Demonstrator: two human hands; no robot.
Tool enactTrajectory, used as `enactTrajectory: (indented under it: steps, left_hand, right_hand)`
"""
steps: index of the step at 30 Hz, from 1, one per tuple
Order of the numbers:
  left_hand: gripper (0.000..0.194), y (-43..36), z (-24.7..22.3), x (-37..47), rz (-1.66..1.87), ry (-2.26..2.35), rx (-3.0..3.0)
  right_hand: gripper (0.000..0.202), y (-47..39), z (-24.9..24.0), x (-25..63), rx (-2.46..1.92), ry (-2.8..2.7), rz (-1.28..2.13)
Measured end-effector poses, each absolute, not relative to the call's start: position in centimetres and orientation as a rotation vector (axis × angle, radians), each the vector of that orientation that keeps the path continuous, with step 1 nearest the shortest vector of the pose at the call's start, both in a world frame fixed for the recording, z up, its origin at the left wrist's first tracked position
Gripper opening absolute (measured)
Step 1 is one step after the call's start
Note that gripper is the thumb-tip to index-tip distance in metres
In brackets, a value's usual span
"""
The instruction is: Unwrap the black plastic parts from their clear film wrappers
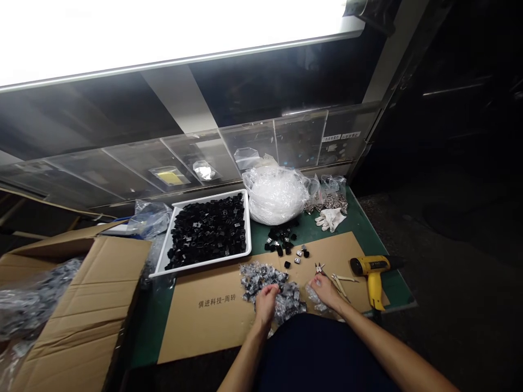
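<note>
My left hand (267, 305) is closed in a pinch at the near edge of a pile of small black parts in clear plastic bags (261, 276). What its fingertips hold is too small to name. To the right, my right hand (324, 290) has its fingers drawn together over some crumpled clear plastic (316, 299); I cannot make out what is in them. Just beyond it lie small pliers (319, 268), with tweezers (340, 286) to the right. Several loose black parts (287, 264) lie beyond the pile. Everything here rests on a flat cardboard sheet (216, 326).
A white tray (249, 234) of black parts stands at the back left. Behind are a large bag of clear plastic (278, 196), bags of metal pieces (333, 201) and a glove (330, 219). A yellow heat gun (373, 275) lies right, an open carton (93, 294) left.
</note>
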State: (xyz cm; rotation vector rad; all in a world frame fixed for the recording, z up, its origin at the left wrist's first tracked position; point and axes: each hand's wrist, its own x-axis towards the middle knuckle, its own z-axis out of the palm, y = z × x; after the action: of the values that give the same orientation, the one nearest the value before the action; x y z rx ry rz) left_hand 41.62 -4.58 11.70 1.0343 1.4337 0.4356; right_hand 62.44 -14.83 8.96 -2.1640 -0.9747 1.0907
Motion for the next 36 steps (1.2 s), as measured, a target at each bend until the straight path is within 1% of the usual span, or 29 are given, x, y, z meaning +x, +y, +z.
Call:
enactTrajectory:
  steps: [4, 9, 10, 14, 15, 16, 19, 21, 25, 28, 31, 34, 36]
  left_hand:
    - [0.034, -3.1, 14.0, 43.0, 0.376, 1.341, 1.080]
    - [0.028, -1.1, 16.1, 43.2, 0.468, 1.371, 1.143]
    - [0.028, -0.9, 16.2, 42.9, 0.487, 1.378, 1.140]
    - [0.027, -1.0, 16.0, 40.8, 0.510, 1.420, 1.044]
    - [0.026, -1.2, 15.9, 40.2, 0.512, 1.420, 1.018]
    - [0.025, -1.5, 15.8, 39.7, 0.522, 1.416, 1.000]
    - [0.024, -2.7, 15.6, 38.3, 0.578, 1.399, 0.958]
    - [0.023, -3.4, 15.5, 37.8, 0.556, 1.376, 0.876]
    - [0.032, -4.6, 14.7, 38.0, 0.379, 1.320, 0.748]
    - [0.036, -5.1, 13.6, 38.8, 0.256, 1.318, 0.795]
    - [0.046, -5.5, 12.8, 39.8, 0.181, 1.291, 0.756]
    - [0.054, -5.8, 12.8, 40.7, 0.127, 1.143, 0.616]
    - [0.054, -6.0, 12.9, 41.1, 0.119, 1.016, 0.550]
  right_hand:
    - [0.024, -15.5, 8.6, 62.9, -2.266, -0.988, 1.062]
    - [0.019, -14.9, 8.2, 61.8, -2.317, -1.108, 1.104]
    - [0.021, -14.4, 8.1, 61.4, -2.314, -1.143, 1.119]
    - [0.044, -12.3, 7.3, 59.5, -2.236, -1.299, 1.190]
    - [0.045, -11.8, 7.2, 59.0, -2.210, -1.326, 1.209]
    - [0.041, -11.4, 7.0, 58.6, -2.186, -1.342, 1.226]
    - [0.019, -10.8, 6.9, 58.0, -2.118, -1.323, 1.263]
    - [0.013, -10.8, 7.0, 58.1, -2.062, -1.265, 1.283]
    - [0.014, -11.1, 7.7, 58.5, -1.911, -1.063, 1.379]
    - [0.022, -11.5, 8.2, 58.7, -1.742, -0.855, 1.533]
    - [0.028, -12.2, 8.8, 58.8, -1.528, -0.663, 1.699]
    - [0.028, -12.8, 9.3, 59.1, -1.354, -0.530, 1.802]
    - [0.027, -13.1, 9.4, 59.2, -1.282, -0.472, 1.842]
